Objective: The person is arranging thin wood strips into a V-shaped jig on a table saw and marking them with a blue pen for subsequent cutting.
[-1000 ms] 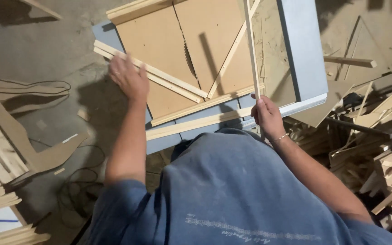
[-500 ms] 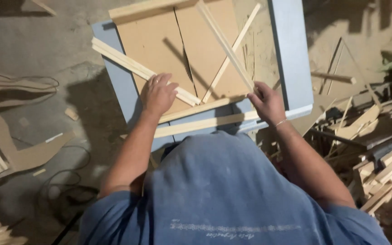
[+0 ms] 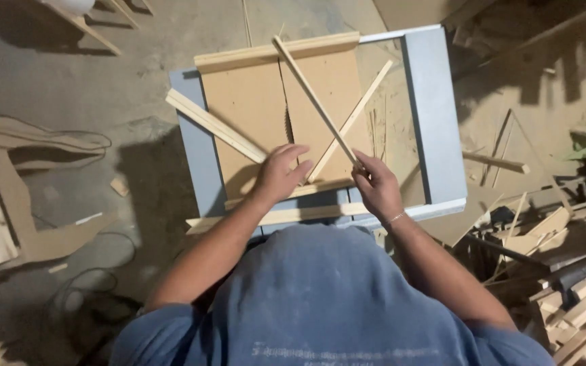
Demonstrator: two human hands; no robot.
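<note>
While both hands press flat fibreboard (image 3: pixel 320 102) — thin wooden strips (image 3: pixel 317 102) cross.

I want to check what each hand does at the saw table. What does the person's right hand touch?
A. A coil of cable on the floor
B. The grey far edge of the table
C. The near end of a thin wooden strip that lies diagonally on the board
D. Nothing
C: the right hand pinches the near end of the thin wooden strip, which runs diagonally over the brown board.
</note>
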